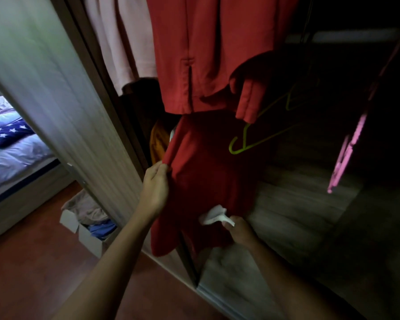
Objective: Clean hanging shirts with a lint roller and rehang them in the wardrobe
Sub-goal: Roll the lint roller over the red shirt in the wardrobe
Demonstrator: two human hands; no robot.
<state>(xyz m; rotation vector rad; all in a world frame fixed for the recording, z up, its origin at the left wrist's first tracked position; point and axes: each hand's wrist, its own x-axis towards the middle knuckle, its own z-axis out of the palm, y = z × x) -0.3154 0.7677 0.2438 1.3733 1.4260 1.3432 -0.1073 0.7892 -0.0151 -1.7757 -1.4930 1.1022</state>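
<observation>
A dark red shirt [206,176] hangs low in front of the open wardrobe. My left hand [156,185] pinches its left edge and pulls the cloth taut. My right hand [240,229] is closed on a crumpled white sheet [214,214], pressed against the shirt's lower part. Above hangs a brighter red garment [194,47] with a slit hem, and a pale pink one [123,38] to its left. No roller handle is visible in this blurred, dim view.
A yellow-green hanger [243,144] and a pink hanger [349,148] hang in the dark wardrobe. The sliding door [56,84] stands at left. A cardboard box [86,229] of clothes sits on the wooden floor, a bed [12,146] beyond.
</observation>
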